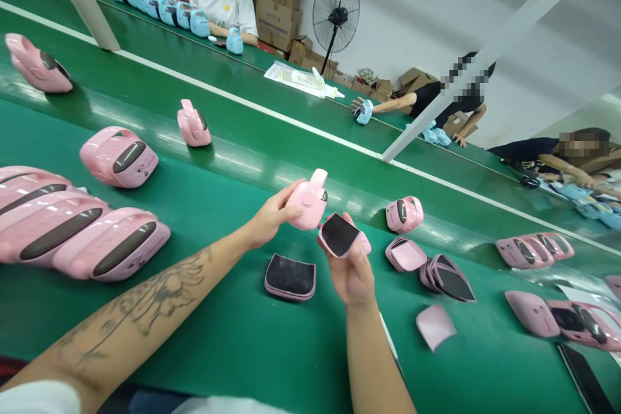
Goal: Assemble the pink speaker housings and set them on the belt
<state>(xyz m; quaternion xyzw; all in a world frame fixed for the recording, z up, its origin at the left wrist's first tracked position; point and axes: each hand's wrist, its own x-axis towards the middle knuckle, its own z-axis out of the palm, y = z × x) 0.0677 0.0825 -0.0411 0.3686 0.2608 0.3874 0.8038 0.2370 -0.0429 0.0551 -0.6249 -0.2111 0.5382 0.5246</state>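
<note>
My left hand (272, 217) grips a small glossy pink handled casing (308, 207), its loop handle pointing up and a dark window on its right edge. Close beside it, my right hand (356, 278) holds a curved pink panel (339, 235) with its black inner face turned up. Another bit of pink shows by the right fingers, too covered to name. The casing and the panel look slightly apart. Below, between my forearms, lies a short stack of similar black-faced panels (290, 277) on the green work surface (272, 349).
Pink casings (116, 242) crowd the left, with more (405, 214) on the right. Loose panels (446, 277) and a single panel (435, 327) lie right of my forearm. Across the line, people (226, 3) handle blue casings (167, 10); a white post (412, 129) stands on it.
</note>
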